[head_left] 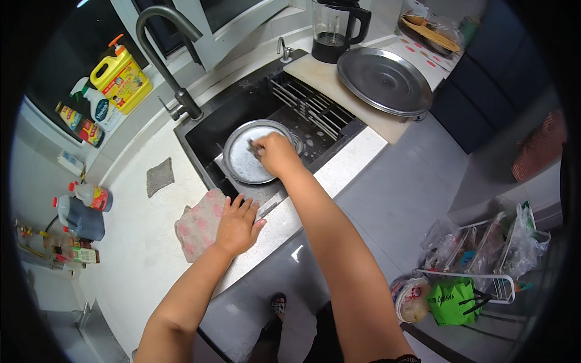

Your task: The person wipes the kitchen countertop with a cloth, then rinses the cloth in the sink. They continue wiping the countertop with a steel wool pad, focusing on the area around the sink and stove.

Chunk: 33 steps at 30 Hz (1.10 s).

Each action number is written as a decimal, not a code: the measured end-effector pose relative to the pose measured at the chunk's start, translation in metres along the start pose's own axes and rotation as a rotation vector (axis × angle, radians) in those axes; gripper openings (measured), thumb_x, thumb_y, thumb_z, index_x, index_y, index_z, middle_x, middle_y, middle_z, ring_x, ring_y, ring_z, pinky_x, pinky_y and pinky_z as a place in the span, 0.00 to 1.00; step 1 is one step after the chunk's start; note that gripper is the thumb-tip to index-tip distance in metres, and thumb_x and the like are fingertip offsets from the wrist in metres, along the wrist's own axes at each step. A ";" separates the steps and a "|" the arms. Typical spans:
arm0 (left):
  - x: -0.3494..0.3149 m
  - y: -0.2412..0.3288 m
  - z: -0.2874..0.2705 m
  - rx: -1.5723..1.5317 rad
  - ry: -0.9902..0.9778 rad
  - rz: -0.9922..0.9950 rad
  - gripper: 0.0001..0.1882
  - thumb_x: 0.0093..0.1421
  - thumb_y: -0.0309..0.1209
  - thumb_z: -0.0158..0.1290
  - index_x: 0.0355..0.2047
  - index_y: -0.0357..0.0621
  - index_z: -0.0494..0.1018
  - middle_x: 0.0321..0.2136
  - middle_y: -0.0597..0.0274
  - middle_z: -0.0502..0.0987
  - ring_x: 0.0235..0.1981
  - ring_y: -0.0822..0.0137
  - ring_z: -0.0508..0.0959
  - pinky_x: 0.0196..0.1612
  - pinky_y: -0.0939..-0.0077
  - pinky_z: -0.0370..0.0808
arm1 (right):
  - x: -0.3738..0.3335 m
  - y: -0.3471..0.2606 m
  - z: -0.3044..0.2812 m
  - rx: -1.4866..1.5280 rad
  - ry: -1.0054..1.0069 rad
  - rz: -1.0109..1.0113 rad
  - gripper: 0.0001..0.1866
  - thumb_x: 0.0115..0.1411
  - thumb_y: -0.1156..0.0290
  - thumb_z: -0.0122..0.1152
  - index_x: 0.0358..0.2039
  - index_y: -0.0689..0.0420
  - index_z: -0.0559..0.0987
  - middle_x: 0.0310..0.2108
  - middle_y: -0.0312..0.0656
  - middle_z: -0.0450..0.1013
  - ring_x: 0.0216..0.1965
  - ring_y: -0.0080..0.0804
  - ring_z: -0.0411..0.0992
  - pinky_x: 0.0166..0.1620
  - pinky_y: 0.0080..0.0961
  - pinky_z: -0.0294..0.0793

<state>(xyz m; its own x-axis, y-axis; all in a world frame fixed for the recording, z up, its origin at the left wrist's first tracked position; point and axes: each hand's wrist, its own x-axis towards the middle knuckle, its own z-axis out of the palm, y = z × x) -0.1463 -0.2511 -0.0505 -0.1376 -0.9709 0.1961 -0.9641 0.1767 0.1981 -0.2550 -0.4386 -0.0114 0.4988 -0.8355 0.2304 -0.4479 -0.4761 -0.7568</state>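
Observation:
In the black sink (204, 145) stands a round metal pot (232, 172) holding whitish, foamy water. My right hand (278, 155) reaches over its rim, fingers closed and pointing down at the foam. Something small and dark shows at those fingertips, but I cannot make out what it is. My left hand (238, 227) lies flat with fingers apart at the sink's front edge. Its fingers rest beside or on the edge of a pink-spotted grey cloth (196, 233) spread on the counter.
A grey faucet (181, 100) arches over the sink's back left. A metal rack (311, 109) spans its right side. Right of it, a round metal lid (385, 80) and a blender jug (334, 36) sit on a board (315, 71). Another grey cloth (160, 176) lies left.

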 end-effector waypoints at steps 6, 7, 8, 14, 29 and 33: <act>0.006 0.007 0.005 0.020 -0.070 -0.033 0.24 0.64 0.43 0.47 0.51 0.34 0.72 0.49 0.49 0.76 0.59 0.46 0.67 0.65 0.41 0.52 | -0.020 0.029 0.018 -0.476 -0.366 0.282 0.11 0.57 0.76 0.54 0.35 0.54 0.84 0.44 0.51 0.78 0.49 0.43 0.75 0.60 0.44 0.63; 0.007 0.008 0.005 0.018 -0.071 -0.031 0.24 0.65 0.43 0.47 0.51 0.34 0.72 0.49 0.49 0.76 0.59 0.46 0.68 0.65 0.41 0.51 | -0.021 0.031 0.018 -0.476 -0.328 0.233 0.11 0.56 0.76 0.54 0.36 0.55 0.84 0.44 0.52 0.77 0.49 0.44 0.75 0.60 0.43 0.63; 0.006 0.009 0.003 0.020 -0.070 -0.035 0.24 0.65 0.42 0.46 0.51 0.34 0.72 0.49 0.49 0.76 0.58 0.45 0.68 0.65 0.41 0.51 | -0.021 0.032 0.020 -0.474 -0.291 0.178 0.11 0.55 0.77 0.55 0.36 0.55 0.84 0.43 0.52 0.77 0.49 0.44 0.75 0.60 0.43 0.63; 0.006 0.010 0.005 0.026 -0.068 -0.024 0.24 0.65 0.42 0.45 0.50 0.33 0.72 0.47 0.48 0.77 0.57 0.44 0.69 0.65 0.39 0.50 | -0.034 0.044 0.002 -0.231 0.206 0.021 0.06 0.54 0.77 0.59 0.30 0.58 0.83 0.40 0.53 0.76 0.41 0.48 0.76 0.55 0.43 0.67; 0.003 0.008 -0.002 0.056 -0.078 0.038 0.25 0.65 0.40 0.46 0.60 0.44 0.67 0.57 0.53 0.72 0.61 0.48 0.66 0.64 0.39 0.49 | -0.084 0.141 -0.087 -0.588 0.169 -0.041 0.06 0.54 0.78 0.55 0.28 0.59 0.81 0.31 0.51 0.75 0.38 0.48 0.73 0.41 0.44 0.74; 0.009 0.013 -0.001 0.056 -0.066 0.053 0.24 0.65 0.40 0.47 0.59 0.46 0.68 0.56 0.57 0.73 0.61 0.50 0.66 0.63 0.35 0.51 | -0.067 0.173 -0.125 -0.576 0.373 0.082 0.06 0.50 0.80 0.58 0.28 0.59 0.82 0.30 0.52 0.75 0.38 0.49 0.74 0.41 0.43 0.74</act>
<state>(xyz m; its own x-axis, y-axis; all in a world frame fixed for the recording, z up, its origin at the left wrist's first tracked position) -0.1603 -0.2575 -0.0453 -0.2013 -0.9694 0.1407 -0.9660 0.2202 0.1351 -0.4587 -0.4993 -0.0818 0.2041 -0.8647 0.4589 -0.8476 -0.3906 -0.3591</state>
